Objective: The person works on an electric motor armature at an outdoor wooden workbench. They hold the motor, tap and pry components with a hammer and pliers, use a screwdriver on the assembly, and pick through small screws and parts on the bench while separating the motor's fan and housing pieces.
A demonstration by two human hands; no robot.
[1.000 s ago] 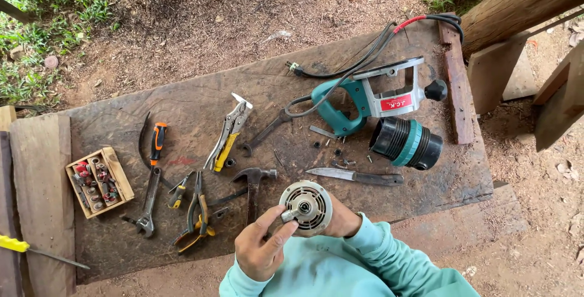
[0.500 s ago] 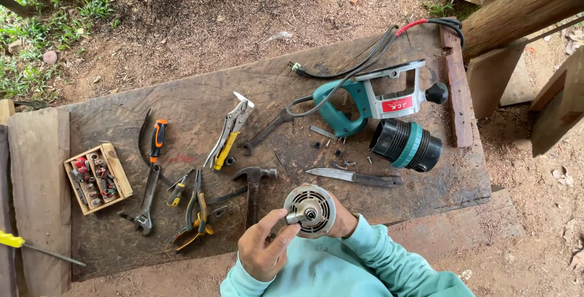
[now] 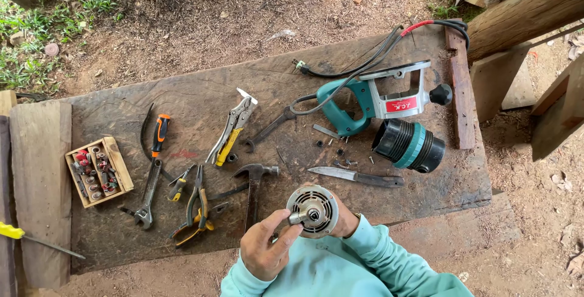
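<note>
**Holding the round motor part steady**

The wooden surface [image 3: 182,96] is rough and dark. The right hand [image 3: 344,218] cups the round ribbed metal motor part [image 3: 312,210] just above its near edge. The left hand [image 3: 266,249] pinches the small shaft in the middle. A firm grip and slow turns should work best.

Right hand [image 3: 340,215] cradles the round motor part [image 3: 312,210] from behind — left hand [image 3: 266,249] pinches its centre shaft. Hammer [image 3: 254,188], knife [image 3: 358,178] and pliers [image 3: 197,207] lie on the bench [image 3: 201,99].
</note>
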